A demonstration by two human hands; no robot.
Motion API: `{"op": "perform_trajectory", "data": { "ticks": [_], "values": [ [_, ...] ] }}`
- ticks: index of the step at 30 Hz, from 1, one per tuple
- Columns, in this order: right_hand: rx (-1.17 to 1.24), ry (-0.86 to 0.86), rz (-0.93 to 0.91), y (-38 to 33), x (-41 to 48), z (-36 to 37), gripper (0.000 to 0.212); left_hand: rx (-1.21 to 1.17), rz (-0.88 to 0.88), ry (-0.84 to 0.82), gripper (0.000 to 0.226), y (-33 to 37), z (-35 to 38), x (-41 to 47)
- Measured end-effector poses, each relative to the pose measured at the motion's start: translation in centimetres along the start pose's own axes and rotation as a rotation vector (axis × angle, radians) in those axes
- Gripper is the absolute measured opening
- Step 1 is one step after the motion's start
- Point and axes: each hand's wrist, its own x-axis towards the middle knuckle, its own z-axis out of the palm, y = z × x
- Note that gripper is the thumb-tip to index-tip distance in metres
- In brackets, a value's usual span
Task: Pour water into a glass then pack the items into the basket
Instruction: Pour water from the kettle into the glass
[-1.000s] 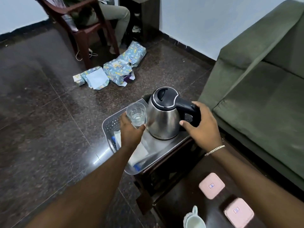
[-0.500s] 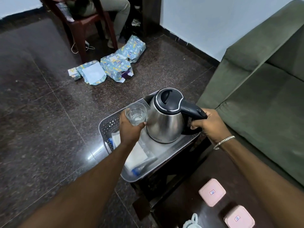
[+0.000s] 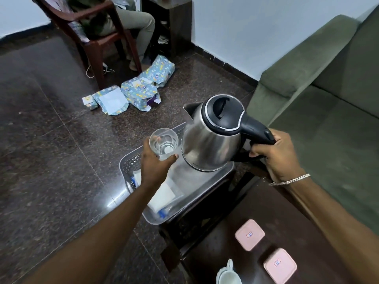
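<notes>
My left hand [image 3: 156,165] holds a clear glass [image 3: 163,143] upright above the grey plastic basket [image 3: 131,160]; a little water lies in its bottom. My right hand [image 3: 275,155] grips the black handle of a steel electric kettle [image 3: 211,140], lifted over the basket and tilted slightly, its spout pointing away at the upper left. Kettle and glass are side by side, almost touching. Inside the basket lie a white paper and a clear bag with a blue item [image 3: 164,212], partly hidden by my left arm.
The basket sits on the end of a dark wooden table [image 3: 215,242] bearing two pink square lids [image 3: 249,234] and a white jug [image 3: 227,275]. A green sofa [image 3: 328,99] is on the right. Wrapped packets [image 3: 139,91] lie on the floor near a seated person's chair [image 3: 92,37].
My right hand closed on the kettle handle and lifted the kettle off the basket, tilting it. The glass stayed in my left hand beside it.
</notes>
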Motion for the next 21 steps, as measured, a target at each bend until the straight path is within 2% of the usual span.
{"op": "perform_trajectory", "data": {
  "ticks": [7,11,15,21],
  "values": [
    [-0.017,0.079,-0.092,-7.8,-3.7,-7.8,0.031,0.027,0.098,-0.117,0.086,4.9,1.5,-5.6],
    [-0.129,0.116,-0.090,-9.8,-8.8,-14.7,0.029,0.096,0.145,-0.289,0.093,6.6,5.1,-12.4],
    [-0.259,0.143,-0.044,-9.7,-15.0,-21.5,0.029,0.066,0.165,-0.456,0.091,6.2,10.0,-20.7],
    [-0.508,0.128,0.116,-8.4,-23.4,-30.7,0.030,0.071,0.074,-0.706,0.084,3.2,17.2,-32.3]
  ]
}}
